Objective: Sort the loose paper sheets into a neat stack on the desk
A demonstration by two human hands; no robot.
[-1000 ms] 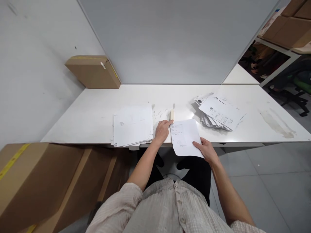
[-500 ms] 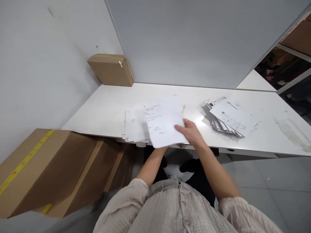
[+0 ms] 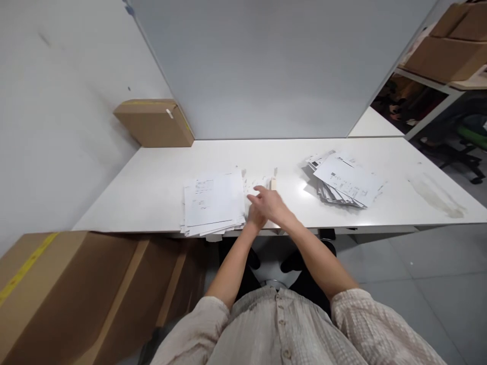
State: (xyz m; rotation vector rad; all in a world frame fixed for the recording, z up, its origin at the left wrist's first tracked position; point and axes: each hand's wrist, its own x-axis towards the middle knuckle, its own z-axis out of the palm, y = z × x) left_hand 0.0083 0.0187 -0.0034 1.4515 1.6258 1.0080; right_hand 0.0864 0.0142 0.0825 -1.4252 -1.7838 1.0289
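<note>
My right hand (image 3: 271, 205) is over the desk, its thumb and a finger stretched to the left and apart, with nothing seen in it. Beneath it is my left hand (image 3: 256, 218), mostly covered, so its fingers do not show. Just left of both hands lies a stack of printed paper sheets (image 3: 215, 200), its lower edges uneven at the desk's front edge. A small beige block-like piece (image 3: 273, 183) sits right behind my right hand. Off to the right, a messy pile of printed papers (image 3: 344, 180) rests at a slant.
The white desk (image 3: 152, 203) runs along a grey panel (image 3: 266, 66). A cardboard box (image 3: 154, 124) stands in its back left corner. Larger cardboard boxes (image 3: 68, 284) crowd the front left, below desk height. A dried smear (image 3: 437, 195) marks the desk's right end.
The sheets that were in my hands now lie on the left stack. Both hands have come together, the right over the left. The view has shifted slightly to the right.
</note>
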